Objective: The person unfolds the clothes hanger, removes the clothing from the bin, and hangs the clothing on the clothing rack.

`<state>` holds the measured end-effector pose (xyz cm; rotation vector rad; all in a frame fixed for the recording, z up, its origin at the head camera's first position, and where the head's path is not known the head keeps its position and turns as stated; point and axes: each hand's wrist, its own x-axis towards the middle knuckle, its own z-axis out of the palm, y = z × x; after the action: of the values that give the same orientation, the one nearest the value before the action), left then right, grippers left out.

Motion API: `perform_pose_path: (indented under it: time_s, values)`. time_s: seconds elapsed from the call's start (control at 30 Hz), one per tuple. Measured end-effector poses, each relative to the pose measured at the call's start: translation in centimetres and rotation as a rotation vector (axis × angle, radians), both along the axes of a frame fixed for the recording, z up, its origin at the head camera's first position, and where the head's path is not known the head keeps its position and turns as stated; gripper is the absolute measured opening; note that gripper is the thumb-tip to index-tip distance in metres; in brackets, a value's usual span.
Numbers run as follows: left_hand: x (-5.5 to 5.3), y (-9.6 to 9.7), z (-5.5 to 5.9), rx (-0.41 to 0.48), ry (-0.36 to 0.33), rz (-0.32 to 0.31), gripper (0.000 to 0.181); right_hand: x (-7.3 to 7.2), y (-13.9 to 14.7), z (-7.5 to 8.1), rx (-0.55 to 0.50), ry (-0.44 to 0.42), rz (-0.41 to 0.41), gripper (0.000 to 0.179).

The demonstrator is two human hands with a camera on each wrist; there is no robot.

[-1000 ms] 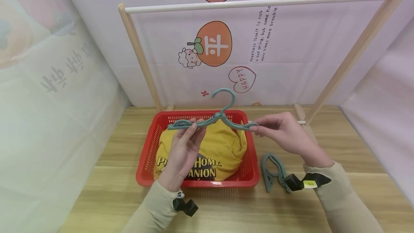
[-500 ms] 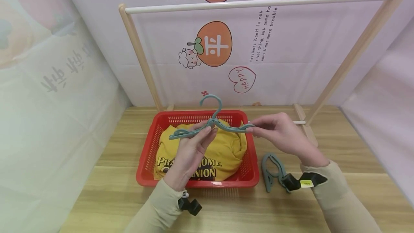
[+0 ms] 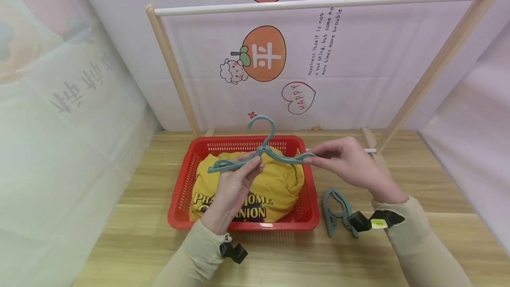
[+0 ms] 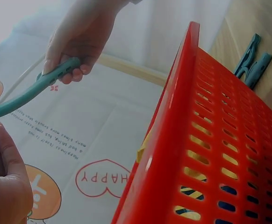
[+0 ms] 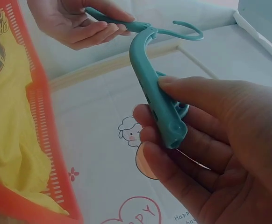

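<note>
A teal folding clothes hanger [image 3: 279, 157] is spread out over the red basket, its hook pointing up and away. My left hand [image 3: 235, 185] holds it near the centre joint, thumb on top and fingers beneath the left arm. At the far end of the right arm, my right hand [image 3: 346, 163] pinches the tip between thumb and fingers. The right wrist view shows that hanger arm [image 5: 157, 93] running out from the right hand [image 5: 206, 135] to the joint. Below lies a yellow printed shirt [image 3: 275, 185], bunched up inside the red basket [image 3: 243, 226].
A second teal hanger [image 3: 338, 211], folded, lies on the wooden table [image 3: 131, 234] to the right of the basket. Behind the basket stands a rack with a white rail [image 3: 318, 4] and wooden posts [image 3: 438, 65]. Printed cloth walls enclose the back and sides.
My left hand has slid right along the hanger from its left arm to near the joint. The hanger has shifted slightly left and down, with the right hand keeping its tip.
</note>
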<state>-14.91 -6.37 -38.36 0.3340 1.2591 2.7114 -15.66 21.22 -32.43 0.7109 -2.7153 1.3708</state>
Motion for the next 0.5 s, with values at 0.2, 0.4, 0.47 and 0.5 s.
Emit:
perform_pose_path:
  time_s: [0.2,0.4,0.47,0.5]
  values:
    - [0.0,0.1,0.1,-0.057,0.039,0.009,0.024,-0.4,-0.1,0.8,0.12,0.028,0.04,0.013]
    - [0.0,0.1,0.0,-0.075,0.059,0.007,0.024,-0.8,-0.3,1.7,0.186,0.033,0.077,0.011]
    - [0.0,0.1,0.0,-0.076,0.066,0.005,0.026,-0.8,-0.4,1.9,0.195,0.039,0.083,0.012]
    - [0.0,0.2,0.0,-0.076,0.068,0.005,0.027,-0.8,-0.4,2.0,0.197,0.043,0.085,0.011]
